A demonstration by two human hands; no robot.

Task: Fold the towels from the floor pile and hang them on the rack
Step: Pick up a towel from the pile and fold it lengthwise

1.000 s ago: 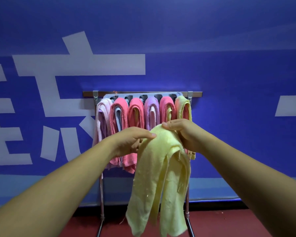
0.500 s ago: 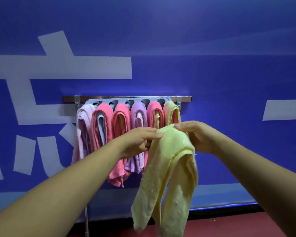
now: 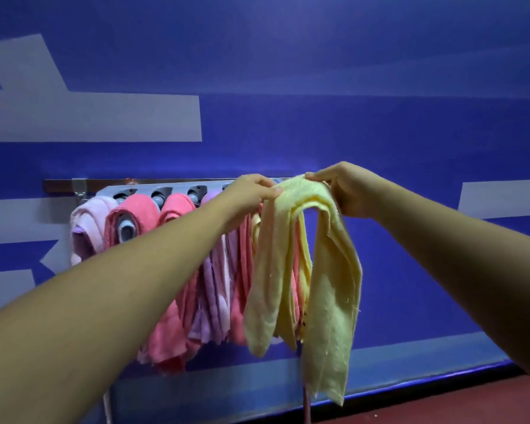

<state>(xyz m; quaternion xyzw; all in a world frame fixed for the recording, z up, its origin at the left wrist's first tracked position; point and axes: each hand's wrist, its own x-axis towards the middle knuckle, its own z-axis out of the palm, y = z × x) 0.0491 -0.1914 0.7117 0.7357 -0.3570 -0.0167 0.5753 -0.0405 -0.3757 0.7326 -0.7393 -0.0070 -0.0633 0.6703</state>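
Observation:
A folded pale yellow towel (image 3: pixel 328 280) hangs from both of my hands at the right end of the rack (image 3: pixel 141 191). My left hand (image 3: pixel 248 194) pinches its top fold on the left, and my right hand (image 3: pixel 346 191) grips the top on the right. The towel's top sits level with the rack's pegs, and its ends dangle toward the floor. Whether a peg is under the fold is hidden. Several folded towels hang on the pegs to the left: a light pink one (image 3: pixel 89 221), coral ones (image 3: pixel 135 218) and a lilac one (image 3: pixel 214 289).
A blue wall (image 3: pixel 318 87) with large white characters stands right behind the rack. A thin metal rack leg (image 3: pixel 306 405) runs down under the yellow towel. Dark red floor (image 3: pixel 441 405) shows at the bottom right.
Both hands have lifted the yellow towel up and forward to the right end of the rack. The view has moved closer to the rack, and the towel's fold now sits at peg height.

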